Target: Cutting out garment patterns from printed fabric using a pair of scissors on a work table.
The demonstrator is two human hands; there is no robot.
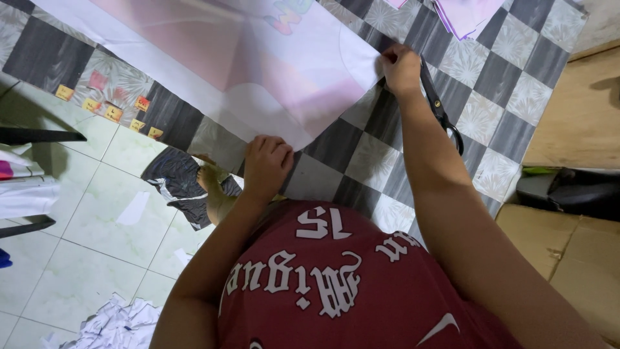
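A large white sheet with pale pink printed panels (pixel 258 64) lies across a table covered in a grey and white checked cloth (pixel 510 116). My left hand (pixel 266 165) pinches the sheet's near corner at the table's front edge. My right hand (pixel 400 68) grips the sheet's right corner further back. Black scissors (pixel 442 106) lie on the cloth just right of my right wrist, touching neither hand.
A stack of pale pink sheets (pixel 468 14) sits at the table's far edge. Small yellow and red stickers (pixel 110 106) line the table's left edge. Paper scraps (pixel 116 323) litter the tiled floor, a dark cloth (pixel 177 184) lies underfoot, and cardboard boxes (pixel 575 258) stand at right.
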